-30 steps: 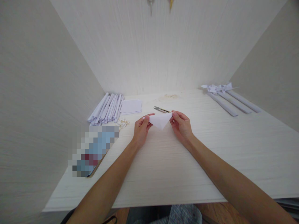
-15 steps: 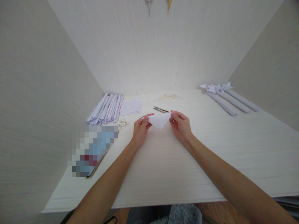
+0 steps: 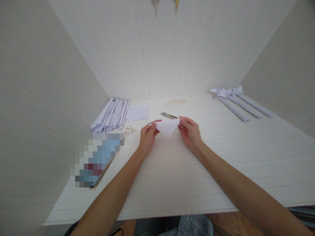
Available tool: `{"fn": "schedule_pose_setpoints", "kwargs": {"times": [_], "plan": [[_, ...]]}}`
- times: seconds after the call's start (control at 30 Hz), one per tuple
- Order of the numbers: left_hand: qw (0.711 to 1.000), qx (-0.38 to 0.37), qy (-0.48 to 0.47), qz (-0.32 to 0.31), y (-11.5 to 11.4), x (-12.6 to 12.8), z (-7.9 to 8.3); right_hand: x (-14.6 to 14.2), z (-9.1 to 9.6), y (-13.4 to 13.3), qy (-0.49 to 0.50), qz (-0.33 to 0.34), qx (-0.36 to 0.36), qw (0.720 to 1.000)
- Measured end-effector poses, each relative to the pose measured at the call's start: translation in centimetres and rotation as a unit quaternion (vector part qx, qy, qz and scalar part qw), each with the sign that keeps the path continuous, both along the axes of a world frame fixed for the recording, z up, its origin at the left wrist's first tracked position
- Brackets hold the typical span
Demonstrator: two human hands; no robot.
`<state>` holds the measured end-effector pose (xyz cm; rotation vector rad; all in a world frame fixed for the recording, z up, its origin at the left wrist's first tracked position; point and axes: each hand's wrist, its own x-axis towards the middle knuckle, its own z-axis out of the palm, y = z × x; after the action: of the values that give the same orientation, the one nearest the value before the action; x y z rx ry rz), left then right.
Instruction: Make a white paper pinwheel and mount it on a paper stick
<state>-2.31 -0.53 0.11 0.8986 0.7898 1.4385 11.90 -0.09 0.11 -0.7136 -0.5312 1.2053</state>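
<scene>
A white sheet of paper (image 3: 168, 127), folded into a triangle with its point toward me, is stretched between my hands above the table. My left hand (image 3: 147, 136) pinches its left corner between thumb and fingers. The opposite corner is gripped by my right hand (image 3: 189, 132) in the same way. Just beyond the paper lie thread snips (image 3: 168, 115), blades to the left, their near end close to my right fingertips.
On the left are rolled paper tubes (image 3: 112, 114), square paper sheets (image 3: 137, 112), a heap of small whitish bits (image 3: 128, 131) and a pixelated flat object (image 3: 100, 160). Long paper tubes (image 3: 246, 106) topped with folded paper shapes (image 3: 227, 92) lie back right. Walls enclose the white table (image 3: 172, 183).
Both hands keep their hold on the folded paper in nearly the same place. The whole view has shifted very slightly.
</scene>
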Motion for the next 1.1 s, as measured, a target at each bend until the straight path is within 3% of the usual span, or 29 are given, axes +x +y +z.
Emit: {"fn": "schedule_pose_setpoints", "kwargs": {"times": [0.27, 0.57, 0.87, 1.1], "plan": [[1.000, 0.001, 0.000, -0.004, -0.1, 0.0, -0.1, 0.2, -0.2, 0.0, -0.009, 0.010, 0.023, 1.000], [1.000, 0.003, 0.009, 0.006, 0.1, 0.0, -0.3, 0.2, -0.4, 0.1, -0.015, 0.029, 0.002, 0.999], [1.000, -0.010, -0.013, 0.013, 0.1, 0.1, -0.2, 0.1, 0.1, -0.2, -0.043, 0.085, 0.024, 0.995], [1.000, -0.013, -0.008, 0.009, 0.0, 0.2, -0.2, -0.8, 0.1, -0.5, -0.088, 0.075, 0.028, 0.993]]}}
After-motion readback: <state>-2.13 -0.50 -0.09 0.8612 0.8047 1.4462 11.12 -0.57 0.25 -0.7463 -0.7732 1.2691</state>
